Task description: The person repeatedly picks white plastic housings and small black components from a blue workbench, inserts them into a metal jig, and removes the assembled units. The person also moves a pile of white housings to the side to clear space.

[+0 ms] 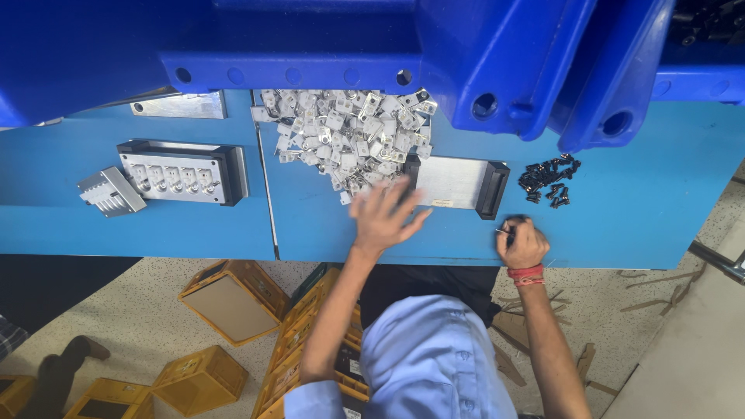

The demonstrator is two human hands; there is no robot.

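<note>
Hands over blue table [621, 217], left hand [386, 217] fingers spread beside metal parts pile [345, 136], right hand [521, 244] fisted around small tool [503, 230].

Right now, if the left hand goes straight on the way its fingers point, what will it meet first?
The left hand points up toward the pile of small silver metal parts. Its fingertips already reach the pile's near edge, so it would likely meet those parts first; the grey metal plate lies just beside.

Well left of the grip sits a metal fixture block [182, 172], with yellow crates [233, 299] below.
</note>
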